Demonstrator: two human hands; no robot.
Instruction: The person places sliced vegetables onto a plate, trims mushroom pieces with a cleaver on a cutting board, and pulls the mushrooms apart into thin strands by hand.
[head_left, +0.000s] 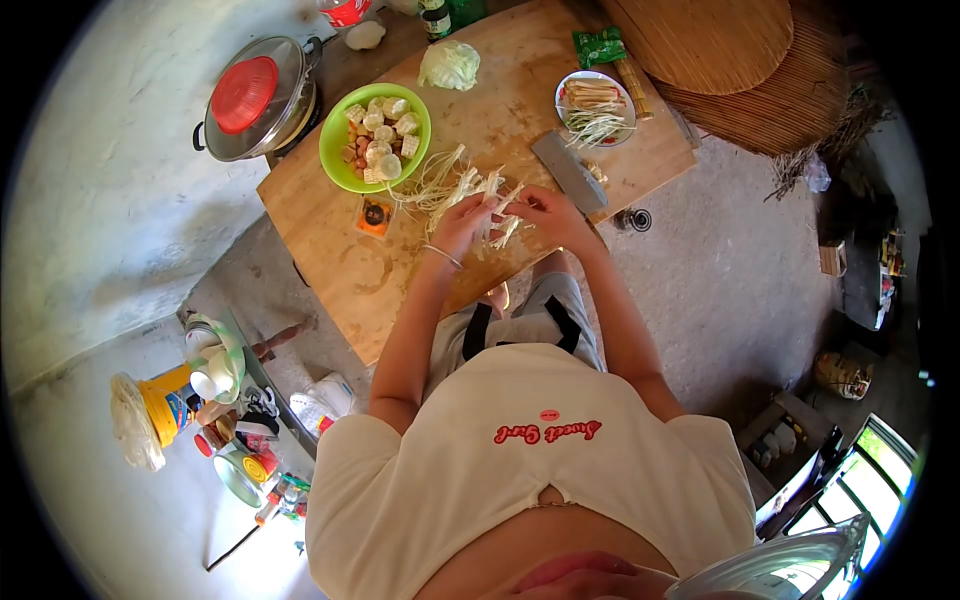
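My left hand [463, 226] and my right hand [548, 215] meet over the near edge of the wooden table [340, 285]. Between them, their closed fingers grip a bunch of thin pale strands that look like enoki mushrooms [492, 190]. More loose strands trail leftwards across the tabletop toward a green bowl [327, 160]. That bowl holds corn pieces [396, 106] and other chopped food. Just right of my right hand lies a broad grey cleaver blade [568, 170], with small pale scraps beside it. My fingertips are partly hidden by the strands.
A plate [630, 112] with pale sticks and strands stands at the table's far right. Cabbage [450, 65] and a green packet [599, 46] lie farther back. Left of the bowl is a lidded pot [290, 85]; an orange packet [374, 216] sits near the front.
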